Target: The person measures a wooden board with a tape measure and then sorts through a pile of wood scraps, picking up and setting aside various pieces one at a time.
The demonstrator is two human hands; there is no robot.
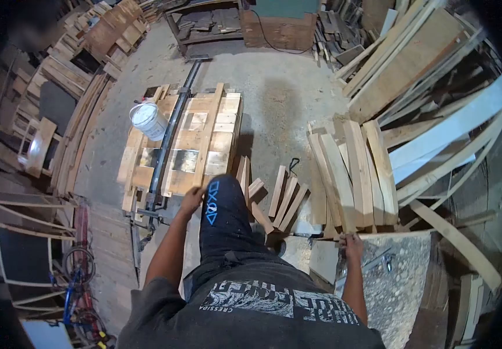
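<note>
My left hand [191, 200] is beside my raised knee, close to the near edge of a stack of wooden boards [222, 125]; its fingers are too small to make out clearly. My right hand [352, 245] is at the lower end of several upright-looking planks [353, 174], its fingers touching or near their ends. A long metal clamp bar [172, 131] lies across the board stack. On the stack's left part stands a white bucket [149, 121]. Short wooden pieces [286, 198] lean between my knee and the planks.
A workbench [216, 26] with wood scraps stands at the back. Long boards [408, 64] lean at the right. Wood piles and a blue bicycle [76, 279] are on the left. Below my right hand is a speckled surface [399, 273] with a metal tool [387, 263].
</note>
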